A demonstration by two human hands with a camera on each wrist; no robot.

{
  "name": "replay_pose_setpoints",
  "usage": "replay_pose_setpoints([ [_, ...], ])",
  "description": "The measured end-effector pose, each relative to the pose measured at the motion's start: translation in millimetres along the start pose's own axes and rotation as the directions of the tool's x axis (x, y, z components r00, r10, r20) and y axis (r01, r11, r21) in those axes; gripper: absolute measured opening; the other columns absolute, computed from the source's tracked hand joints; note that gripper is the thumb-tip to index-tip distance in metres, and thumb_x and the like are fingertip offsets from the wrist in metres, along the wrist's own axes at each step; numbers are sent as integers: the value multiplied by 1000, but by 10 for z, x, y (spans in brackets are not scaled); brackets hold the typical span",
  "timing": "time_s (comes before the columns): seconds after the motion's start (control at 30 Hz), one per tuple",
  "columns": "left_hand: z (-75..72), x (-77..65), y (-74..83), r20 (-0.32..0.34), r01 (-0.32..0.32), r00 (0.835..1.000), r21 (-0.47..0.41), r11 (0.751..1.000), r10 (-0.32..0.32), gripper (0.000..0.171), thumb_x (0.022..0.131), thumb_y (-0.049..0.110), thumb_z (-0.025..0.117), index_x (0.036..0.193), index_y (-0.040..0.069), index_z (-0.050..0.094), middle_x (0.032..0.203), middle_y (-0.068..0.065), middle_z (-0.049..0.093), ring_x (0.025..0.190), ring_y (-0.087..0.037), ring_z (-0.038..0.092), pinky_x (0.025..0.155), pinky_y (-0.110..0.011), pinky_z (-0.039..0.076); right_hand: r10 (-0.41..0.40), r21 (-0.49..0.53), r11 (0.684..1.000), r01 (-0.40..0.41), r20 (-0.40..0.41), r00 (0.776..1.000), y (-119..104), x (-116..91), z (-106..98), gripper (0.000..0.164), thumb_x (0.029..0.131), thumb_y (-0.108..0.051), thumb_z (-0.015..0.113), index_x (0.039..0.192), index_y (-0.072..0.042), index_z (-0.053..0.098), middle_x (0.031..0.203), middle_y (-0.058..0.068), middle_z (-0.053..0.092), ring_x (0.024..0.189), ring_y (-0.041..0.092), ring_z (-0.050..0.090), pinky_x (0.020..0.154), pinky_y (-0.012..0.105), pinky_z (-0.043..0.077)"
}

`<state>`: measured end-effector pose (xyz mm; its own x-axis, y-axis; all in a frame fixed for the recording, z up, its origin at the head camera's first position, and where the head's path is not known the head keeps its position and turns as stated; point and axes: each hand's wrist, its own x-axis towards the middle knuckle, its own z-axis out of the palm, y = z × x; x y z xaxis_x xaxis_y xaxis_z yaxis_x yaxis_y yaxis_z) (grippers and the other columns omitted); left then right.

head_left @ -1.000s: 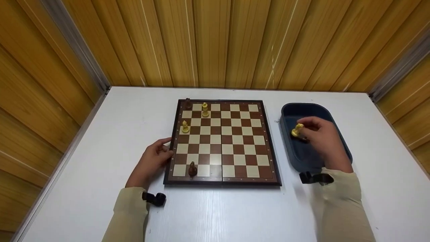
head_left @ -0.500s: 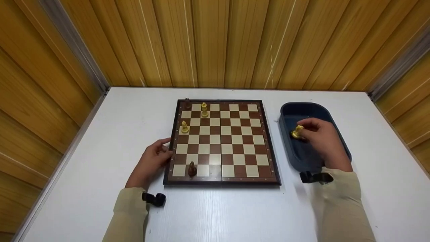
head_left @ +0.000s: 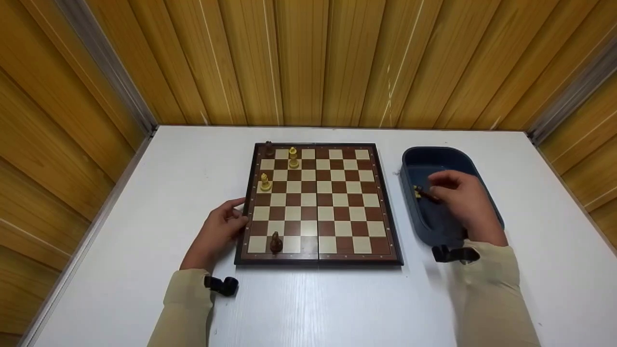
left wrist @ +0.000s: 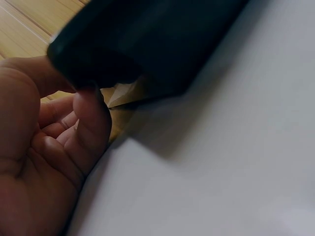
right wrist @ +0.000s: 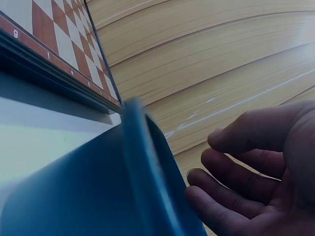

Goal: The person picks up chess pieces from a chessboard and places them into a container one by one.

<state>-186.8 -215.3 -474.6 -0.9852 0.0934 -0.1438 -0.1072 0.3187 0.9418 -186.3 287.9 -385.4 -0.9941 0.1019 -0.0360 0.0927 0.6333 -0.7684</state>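
Note:
In the head view my left hand touches the left edge of the folding chessboard with thumb and index finger. The left wrist view shows the thumb at the board's dark edge. My right hand is over the dark blue tray, its fingers loosely bent and holding nothing. Near the fingertips, a yellow chess piece lies partly hidden in the tray beside a dark chess piece. In the right wrist view the fingers are beside the tray's rim.
Two yellow chess pieces stand on the board's left half. One dark piece is at its far left corner, another dark piece near its front left. Wooden-look panels border the white table.
My right hand has let go of the yellow chess piece, which now lies in the tray beside the dark one. My left hand stays at the board's edge.

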Motion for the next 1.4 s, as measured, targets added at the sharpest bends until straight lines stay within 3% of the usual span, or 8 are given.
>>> replay_pose_setpoints([
  [0.47, 1, -29, 36, 9, 8, 1000, -21, 1000, -7, 51, 93, 15, 61, 142, 18, 46, 100, -9, 57, 77, -17, 55, 64, -28, 48, -37, -40, 998, 37, 10, 999, -19, -3, 49, 32, 96, -24, 58, 124, -9, 62, 125, 14, 59, 105, 24, 54, 76, 17, 45],
  [0.83, 15, -31, 46, 2, 19, 1000, -31, 999, -19, 50, 93, 12, 61, 141, 18, 48, 101, -11, 58, 76, -16, 55, 62, -26, 47, -19, -39, 999, 22, 67, 998, -80, -8, 91, 33, 97, -26, 58, 126, -12, 60, 128, 12, 56, 109, 26, 51, 86, 32, 44],
  [1.17, 7, -13, 34, 5, 13, 1000, -33, 999, -13, 50, 93, 12, 60, 141, 17, 47, 100, -11, 59, 76, -16, 56, 62, -26, 48, -85, -43, 995, 86, 40, 996, -163, 3, 206, 30, 94, -19, 62, 122, -8, 63, 122, 11, 60, 104, 22, 54, 79, 19, 47],
  [1.4, 11, -32, 49, 8, 19, 1000, -27, 999, -19, 52, 94, 12, 60, 143, 15, 46, 100, -11, 59, 77, -16, 56, 63, -27, 49, -137, -38, 989, 140, 60, 989, -197, 10, 340, 30, 93, -14, 62, 121, -6, 64, 120, 13, 62, 106, 24, 56, 86, 29, 47],
])
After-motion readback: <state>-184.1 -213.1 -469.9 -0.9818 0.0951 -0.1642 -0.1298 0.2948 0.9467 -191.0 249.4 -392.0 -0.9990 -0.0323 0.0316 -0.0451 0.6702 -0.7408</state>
